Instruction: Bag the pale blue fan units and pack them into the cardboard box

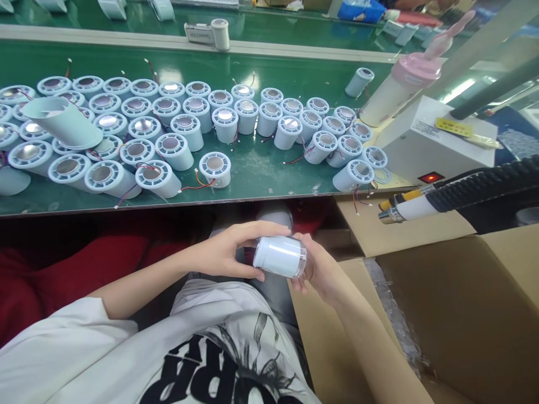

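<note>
Above my lap, a light blue cylinder lies on its side between my hands, with a clear plastic cover showing around its right end. My left hand grips the left end, thumb below and fingers over the top. At the clear right end, my right hand has its fingers closed around the cover, partly hidden behind it. Many similar light blue cylinders stand on the green bench, with round metal discs in their tops and thin red and black wires. A pale blue open tube lies across some of them.
An open cardboard box with clear plastic inside sits at my right. Above it, a black ribbed hose reaches in beside a white machine with a lit red switch. A pink-topped bottle leans nearby. The bench edge runs ahead.
</note>
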Available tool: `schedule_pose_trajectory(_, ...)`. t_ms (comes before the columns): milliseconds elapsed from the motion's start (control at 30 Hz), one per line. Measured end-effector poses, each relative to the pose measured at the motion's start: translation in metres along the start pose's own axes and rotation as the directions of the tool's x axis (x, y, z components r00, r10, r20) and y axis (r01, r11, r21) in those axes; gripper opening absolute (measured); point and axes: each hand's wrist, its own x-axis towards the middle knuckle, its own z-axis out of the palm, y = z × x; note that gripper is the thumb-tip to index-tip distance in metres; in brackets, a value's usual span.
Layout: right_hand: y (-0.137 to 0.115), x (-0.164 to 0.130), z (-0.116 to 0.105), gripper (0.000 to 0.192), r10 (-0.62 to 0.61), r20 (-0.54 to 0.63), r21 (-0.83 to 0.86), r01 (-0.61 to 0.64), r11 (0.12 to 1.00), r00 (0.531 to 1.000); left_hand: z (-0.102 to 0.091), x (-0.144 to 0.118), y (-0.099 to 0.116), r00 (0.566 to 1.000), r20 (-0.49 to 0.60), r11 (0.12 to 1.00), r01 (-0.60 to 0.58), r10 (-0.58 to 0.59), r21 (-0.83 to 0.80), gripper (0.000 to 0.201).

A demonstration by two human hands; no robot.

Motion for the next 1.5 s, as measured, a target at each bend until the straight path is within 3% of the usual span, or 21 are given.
schedule_pose_trajectory(200, -0.001, 0.002, 0.001, 0.068, 0.24, 0.089, 0.027, -0.243, 0.97, 0.967, 0.003, 0.001, 0.002, 1.0, -0.03, 1.0, 0.007, -0.007, 0.012, 0.067)
schedule_pose_trajectory(267, 0.003, 0.001, -0.001, 0.07, 0.175, 0.072, -0.05, -0.172, 0.984, 0.982, 0.005, 0.001, 0.005, 0.997, -0.05, 0.998, 0.061, -0.062, -0.018, 0.063)
schedule_pose_trajectory(333, 0.009, 0.0, -0.004, 0.057, -0.097, -0.04, -0.214, 0.087, 0.973, 0.994, 0.006, 0.001, 0.008, 0.99, -0.063, 0.99, 0.125, -0.129, -0.07, 0.062)
schedule_pose_trajectory(367, 0.012, -0.002, -0.006, 0.045, -0.291, -0.086, -0.334, 0.248, 0.91, 0.953, 0.007, 0.001, 0.009, 0.984, -0.067, 0.982, 0.158, -0.165, -0.106, 0.063)
schedule_pose_trajectory(433, 0.017, -0.005, -0.011, 0.031, -0.628, -0.031, -0.577, 0.499, 0.647, 0.778, 0.007, 0.002, 0.011, 0.972, -0.071, 0.962, 0.21, -0.226, -0.176, 0.064)
schedule_pose_trajectory(500, 0.02, -0.008, -0.016, 0.04, -0.77, 0.163, -0.701, 0.622, 0.349, 0.616, 0.006, 0.003, 0.011, 0.961, -0.065, 0.941, 0.248, -0.269, -0.23, 0.066)
schedule_pose_trajectory(533, 0.021, -0.009, -0.019, 0.041, -0.783, 0.242, -0.718, 0.648, 0.253, 0.574, 0.005, 0.004, 0.011, 0.958, -0.052, 0.933, 0.262, -0.282, -0.245, 0.067)
schedule_pose_trajectory(567, 0.021, -0.009, -0.021, 0.041, -0.779, 0.282, -0.721, 0.659, 0.213, 0.56, 0.004, 0.006, 0.011, 0.956, -0.032, 0.929, 0.273, -0.29, -0.251, 0.068)
schedule_pose_trajectory(600, 0.021, -0.01, -0.023, 0.041, -0.77, 0.281, -0.711, 0.664, 0.234, 0.572, 0.004, 0.007, 0.011, 0.958, -0.014, 0.929, 0.276, -0.288, -0.247, 0.07)
schedule_pose_trajectory(633, 0.021, -0.01, -0.024, 0.042, -0.754, 0.25, -0.678, 0.666, 0.311, 0.607, 0.003, 0.008, 0.011, 0.961, 0.0, 0.934, 0.269, -0.276, -0.235, 0.072)
schedule_pose_trajectory(767, 0.02, -0.01, -0.024, 0.051, -0.572, 0.117, -0.342, 0.574, 0.744, 0.812, 0.001, 0.012, 0.011, 0.982, 0.029, 0.962, 0.191, -0.189, -0.196, 0.073)
schedule_pose_trajectory(833, 0.02, -0.01, -0.022, 0.051, -0.494, 0.072, -0.239, 0.496, 0.835, 0.866, 0.001, 0.012, 0.011, 0.979, 0.052, 0.952, 0.205, -0.198, -0.228, 0.071)
schedule_pose_trajectory(1000, 0.019, -0.014, -0.021, 0.055, -0.393, 0.028, -0.245, 0.387, 0.889, 0.919, 0.003, 0.01, 0.007, 0.957, 0.1, 0.9, 0.291, -0.274, -0.324, 0.075)
schedule_pose_trajectory(1133, 0.016, -0.016, -0.022, 0.056, -0.334, 0.016, -0.136, 0.333, 0.933, 0.942, 0.005, 0.012, 0.005, 0.96, 0.12, 0.899, 0.28, -0.253, -0.337, 0.078)
schedule_pose_trajectory(1333, 0.017, -0.016, -0.024, 0.06, -0.265, -0.048, -0.094, 0.259, 0.961, 0.963, 0.002, 0.015, 0.0, 0.967, 0.12, 0.927, 0.248, -0.223, -0.283, 0.075)
schedule_pose_trajectory(1500, 0.027, -0.013, -0.013, 0.069, -0.211, -0.074, -0.008, 0.211, 0.978, 0.975, 0.008, 0.011, -0.013, 0.941, 0.194, 0.857, 0.335, -0.279, -0.391, 0.075)
